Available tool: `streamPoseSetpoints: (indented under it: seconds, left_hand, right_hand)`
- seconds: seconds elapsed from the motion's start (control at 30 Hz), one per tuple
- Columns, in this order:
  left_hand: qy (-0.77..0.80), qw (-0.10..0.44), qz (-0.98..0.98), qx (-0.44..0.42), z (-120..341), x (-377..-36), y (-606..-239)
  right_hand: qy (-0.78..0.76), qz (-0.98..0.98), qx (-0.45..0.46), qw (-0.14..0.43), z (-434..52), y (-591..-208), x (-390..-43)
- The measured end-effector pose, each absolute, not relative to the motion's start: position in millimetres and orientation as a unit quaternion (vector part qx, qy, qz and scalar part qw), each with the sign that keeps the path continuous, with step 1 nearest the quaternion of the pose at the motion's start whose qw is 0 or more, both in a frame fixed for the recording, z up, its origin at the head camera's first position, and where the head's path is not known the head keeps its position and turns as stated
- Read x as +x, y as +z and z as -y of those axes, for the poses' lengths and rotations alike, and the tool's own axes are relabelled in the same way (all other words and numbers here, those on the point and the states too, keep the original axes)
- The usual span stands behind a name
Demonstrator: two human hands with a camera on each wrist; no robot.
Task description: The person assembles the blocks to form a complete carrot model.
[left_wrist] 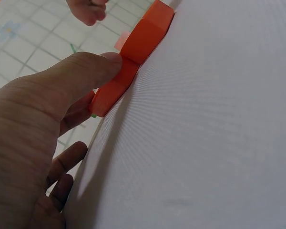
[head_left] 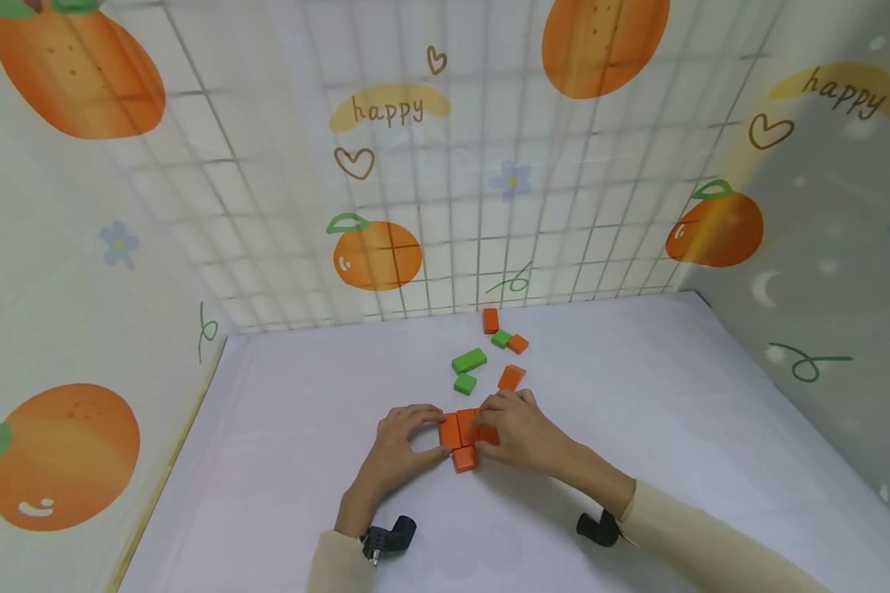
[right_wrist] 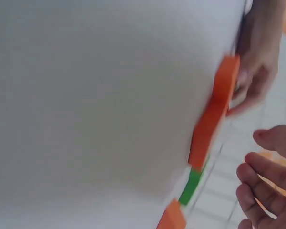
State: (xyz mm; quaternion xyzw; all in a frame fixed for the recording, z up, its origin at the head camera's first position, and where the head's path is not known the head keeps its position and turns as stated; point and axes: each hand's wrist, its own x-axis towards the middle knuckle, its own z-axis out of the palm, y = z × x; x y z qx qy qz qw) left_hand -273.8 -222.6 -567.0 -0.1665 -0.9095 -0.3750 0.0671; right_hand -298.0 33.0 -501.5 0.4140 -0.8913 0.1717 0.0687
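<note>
Clearly, the curtain [head_left: 282, 189] behind the orange blocks [head_left: 450, 432] reads "happy" [head_left: 387, 109].

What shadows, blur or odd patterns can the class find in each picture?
Head: soft shadow on the table below the right forearm, blocks fairly crisp; left wrist: dark shadow beside the left hand, fine lines fanning over the table; right wrist: blocks blurred, table dim and greyish.

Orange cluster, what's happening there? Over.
Left hand gripping orange cluster. Right hand hovering nearby, nothing held. Cluster's blocks sit together on table. Green blocks lie beyond, seemingly clear.
</note>
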Motion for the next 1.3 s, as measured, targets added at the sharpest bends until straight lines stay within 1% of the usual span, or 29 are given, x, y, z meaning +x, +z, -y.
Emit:
streamPoseSetpoints:
  seconds: [0.1,0.3,0.43,0.57,0.8,0.9,1.0,1.17,1.3]
  left_hand:
    - [-0.370,0.067,0.912,-0.166,223,-274,-567]
    - [-0.367,0.062,0.915,-0.158,221,-273,-567]
    - [-0.363,0.063,0.916,-0.157,222,-273,-568]
    - [-0.369,0.069,0.913,-0.159,223,-275,-569]
    - [-0.377,0.070,0.909,-0.163,223,-276,-573]
    - [-0.379,0.067,0.908,-0.165,221,-275,-575]
    - [-0.378,0.061,0.909,-0.166,220,-275,-575]
    - [-0.376,0.063,0.909,-0.166,221,-275,-573]
    - [-0.374,0.064,0.910,-0.165,224,-275,-570]
  right_hand:
    - [0.198,0.907,0.361,0.087,-44,-496,-317]
    - [0.213,0.924,0.297,0.116,-68,-491,-359]
    - [0.205,0.940,0.251,0.104,-80,-491,-383]
    - [0.195,0.951,0.225,0.083,-86,-493,-405]
    - [0.162,0.956,0.239,0.049,-89,-503,-436]
    - [0.156,0.957,0.244,0.022,-89,-509,-444]
    - [0.150,0.959,0.242,0.011,-89,-513,-448]
    - [0.147,0.955,0.257,0.029,-89,-515,-450]
    - [0.152,0.951,0.266,0.031,-88,-514,-450]
